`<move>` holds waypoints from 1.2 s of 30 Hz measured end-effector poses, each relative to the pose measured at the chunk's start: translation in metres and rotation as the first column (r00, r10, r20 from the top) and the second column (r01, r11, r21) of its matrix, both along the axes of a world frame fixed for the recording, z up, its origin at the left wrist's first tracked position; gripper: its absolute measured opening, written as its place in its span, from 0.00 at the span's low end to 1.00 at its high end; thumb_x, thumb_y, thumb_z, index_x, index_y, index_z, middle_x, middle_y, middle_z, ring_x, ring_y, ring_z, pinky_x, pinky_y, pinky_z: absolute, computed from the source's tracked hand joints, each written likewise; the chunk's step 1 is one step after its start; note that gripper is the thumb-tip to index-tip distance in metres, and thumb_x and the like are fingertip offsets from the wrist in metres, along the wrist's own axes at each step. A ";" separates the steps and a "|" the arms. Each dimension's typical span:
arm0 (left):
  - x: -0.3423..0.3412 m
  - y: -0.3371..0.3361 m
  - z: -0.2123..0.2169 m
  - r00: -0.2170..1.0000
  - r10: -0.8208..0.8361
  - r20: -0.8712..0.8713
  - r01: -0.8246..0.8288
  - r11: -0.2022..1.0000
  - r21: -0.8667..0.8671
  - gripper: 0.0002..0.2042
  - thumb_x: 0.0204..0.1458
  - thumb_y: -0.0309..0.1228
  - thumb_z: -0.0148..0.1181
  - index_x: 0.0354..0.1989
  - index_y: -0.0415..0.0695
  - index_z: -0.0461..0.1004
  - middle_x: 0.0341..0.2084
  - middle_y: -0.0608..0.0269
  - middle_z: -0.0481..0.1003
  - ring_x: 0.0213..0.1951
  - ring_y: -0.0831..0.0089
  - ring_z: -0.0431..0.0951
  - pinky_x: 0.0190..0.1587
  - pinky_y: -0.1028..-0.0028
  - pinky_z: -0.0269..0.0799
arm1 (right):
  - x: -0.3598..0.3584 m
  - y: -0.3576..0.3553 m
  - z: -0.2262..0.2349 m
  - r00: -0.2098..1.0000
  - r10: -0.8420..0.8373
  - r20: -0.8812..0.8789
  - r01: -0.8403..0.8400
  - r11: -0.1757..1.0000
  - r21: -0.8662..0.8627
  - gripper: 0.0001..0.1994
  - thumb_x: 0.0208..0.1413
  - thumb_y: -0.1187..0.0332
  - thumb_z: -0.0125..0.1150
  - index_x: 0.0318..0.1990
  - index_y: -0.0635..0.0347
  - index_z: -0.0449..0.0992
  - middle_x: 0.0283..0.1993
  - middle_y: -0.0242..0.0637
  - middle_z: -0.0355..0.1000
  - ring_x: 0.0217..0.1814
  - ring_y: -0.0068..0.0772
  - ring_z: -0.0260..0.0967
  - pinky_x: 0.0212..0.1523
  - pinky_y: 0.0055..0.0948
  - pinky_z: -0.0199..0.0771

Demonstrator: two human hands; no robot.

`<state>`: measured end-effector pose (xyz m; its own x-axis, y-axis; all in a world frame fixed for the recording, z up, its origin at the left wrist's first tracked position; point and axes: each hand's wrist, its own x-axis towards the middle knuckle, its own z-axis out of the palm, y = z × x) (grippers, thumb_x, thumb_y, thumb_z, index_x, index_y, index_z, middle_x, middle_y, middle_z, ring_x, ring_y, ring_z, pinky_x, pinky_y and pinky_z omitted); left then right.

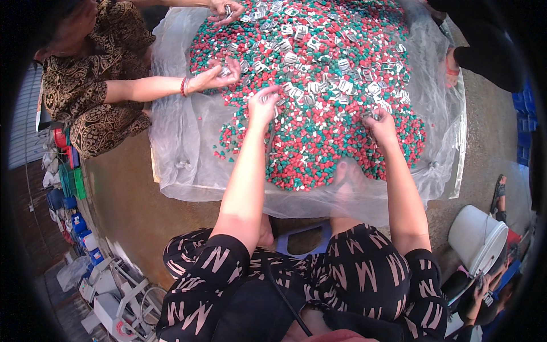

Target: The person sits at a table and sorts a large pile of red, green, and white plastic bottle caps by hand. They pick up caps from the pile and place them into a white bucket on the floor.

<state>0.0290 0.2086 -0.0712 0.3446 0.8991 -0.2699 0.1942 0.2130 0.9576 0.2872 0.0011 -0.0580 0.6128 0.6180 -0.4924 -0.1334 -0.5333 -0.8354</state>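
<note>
A thick bed of small red, green and white pebble-like pieces [302, 165] lies on a sheer white mesh sheet [191, 131]. Scattered over it are many slotted silver metal buckles [345, 86], thickest across the middle and far part. My left hand [262, 108] is at the left of the heap, its fingers closed together; a bit of something pale shows by the fingers, too small to name. My right hand [382, 126] is low over the right side, with thumb and fingers closed on a silver buckle mostly hidden by them.
Across on the left, a person in a patterned outfit [91, 74] reaches in with both hands [219, 74], holding buckles. Another person's dark-clothed leg [484, 57] is at the right edge. A white bucket [476, 236] stands at the right, and blue crates [524, 122] lie behind.
</note>
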 end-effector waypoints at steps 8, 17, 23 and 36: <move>0.077 -0.053 0.036 0.714 -0.462 -0.526 0.603 0.788 0.127 0.20 0.44 0.18 0.50 0.46 0.50 0.76 0.39 0.52 0.77 0.40 0.64 0.78 0.44 0.71 0.72 | 0.000 -0.017 0.036 0.848 -0.052 -0.528 0.204 0.951 0.233 0.27 0.52 0.78 0.53 0.61 0.51 0.61 0.31 0.33 0.71 0.25 0.21 0.67 0.21 0.20 0.71; 0.037 -0.078 0.052 0.809 -0.486 -0.332 0.535 0.842 0.071 0.12 0.47 0.26 0.62 0.41 0.42 0.78 0.39 0.57 0.78 0.41 0.74 0.77 0.45 0.75 0.71 | 0.018 -0.058 0.035 0.759 -0.026 -0.651 0.343 0.865 0.366 0.15 0.52 0.74 0.57 0.49 0.58 0.71 0.41 0.38 0.72 0.41 0.37 0.75 0.34 0.33 0.82; 0.052 -0.127 0.047 0.612 -0.404 -0.680 0.717 0.646 0.261 0.17 0.38 0.38 0.69 0.40 0.53 0.78 0.31 0.61 0.78 0.34 0.61 0.78 0.38 0.66 0.73 | 0.002 -0.043 0.017 0.955 0.098 -0.278 -0.056 0.986 0.155 0.10 0.46 0.68 0.68 0.29 0.53 0.69 0.24 0.22 0.66 0.26 0.20 0.65 0.23 0.21 0.66; 0.048 -0.089 0.024 0.798 -0.370 -0.475 0.534 0.800 0.274 0.25 0.31 0.35 0.75 0.40 0.41 0.74 0.31 0.55 0.78 0.35 0.64 0.78 0.41 0.68 0.72 | -0.031 -0.041 0.006 0.783 0.399 0.478 -0.433 0.900 -0.043 0.13 0.40 0.73 0.65 0.33 0.57 0.68 0.33 0.42 0.70 0.39 0.41 0.72 0.35 0.37 0.71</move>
<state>0.0772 0.1200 -0.0475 0.6797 0.7195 -0.1428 0.5358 -0.3540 0.7665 0.2557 -0.0399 -0.0517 0.4323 0.8863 -0.1661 0.5000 -0.3889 -0.7738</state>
